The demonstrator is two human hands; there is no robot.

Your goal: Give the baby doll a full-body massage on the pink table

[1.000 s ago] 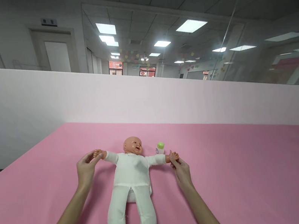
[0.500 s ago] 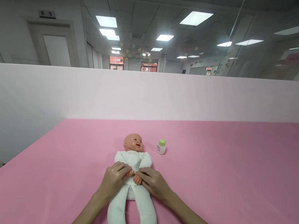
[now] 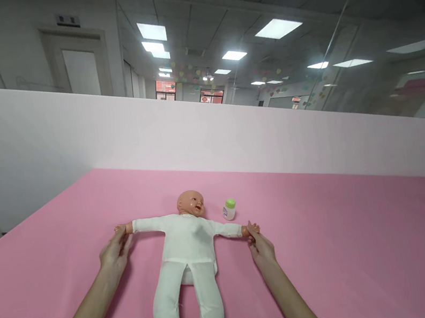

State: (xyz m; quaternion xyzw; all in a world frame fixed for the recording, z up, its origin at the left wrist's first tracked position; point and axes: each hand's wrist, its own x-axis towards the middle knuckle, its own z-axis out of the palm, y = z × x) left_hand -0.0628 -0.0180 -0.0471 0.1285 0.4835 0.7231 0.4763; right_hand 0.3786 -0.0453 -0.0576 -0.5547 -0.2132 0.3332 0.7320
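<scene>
As the baby doll (image 3: 184, 245) lies supine, the left hand (image 3: 114, 254) and right hand (image 3: 261, 246) — both closed — grip its outstretched hands.

Your right hand (image 3: 260, 246) pinches the doll's plastic hand (image 3: 251, 230), smooth with a slight gloss. Your left hand (image 3: 114, 254) is near its twin. Between your hands, the doll's cloth suit (image 3: 186, 245) looks matt white, rough at the seams. Beyond your right hand, the bottle (image 3: 229, 210) has a smooth green plastic cap (image 3: 230, 203). Matt pink cloth (image 3: 313, 250) lies beneath.
</scene>
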